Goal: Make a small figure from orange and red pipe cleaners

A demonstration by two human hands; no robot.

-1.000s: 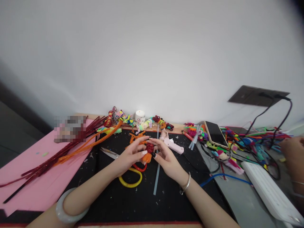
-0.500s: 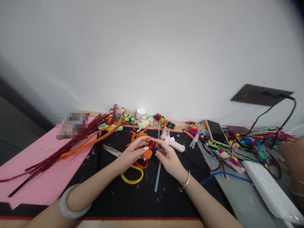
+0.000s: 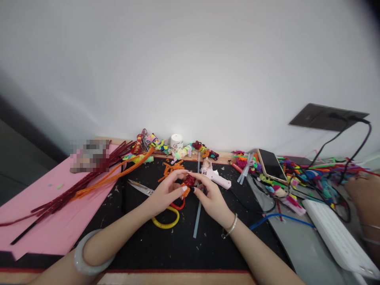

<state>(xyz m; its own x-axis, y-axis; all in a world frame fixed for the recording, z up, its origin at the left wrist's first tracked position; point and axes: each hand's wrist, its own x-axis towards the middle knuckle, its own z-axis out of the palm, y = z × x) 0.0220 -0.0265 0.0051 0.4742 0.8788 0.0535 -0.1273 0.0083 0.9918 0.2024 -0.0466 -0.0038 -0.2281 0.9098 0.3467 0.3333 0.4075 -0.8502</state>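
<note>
My left hand [image 3: 166,192] and my right hand [image 3: 208,194] meet over the black mat [image 3: 166,245], both pinching a small red and orange pipe-cleaner piece [image 3: 188,183]. The fingers of each hand are closed on it from either side. Under my left hand lie scissors [image 3: 157,206] with yellow and red handles. A clear glue stick [image 3: 197,215] lies below my right hand, and a pink glue gun [image 3: 216,178] rests just behind it.
Long red and orange pipe cleaners [image 3: 86,184] lie across pink paper [image 3: 41,206] on the left. Small colourful craft figures [image 3: 178,150] line the wall. To the right are a phone [image 3: 269,164], tangled cables, a white power strip [image 3: 335,237] and another person's hand [image 3: 363,196].
Both hands stay together on the small piece and have shifted slightly; the fingers have turned it a little. The other person's hand at right has moved slightly.
</note>
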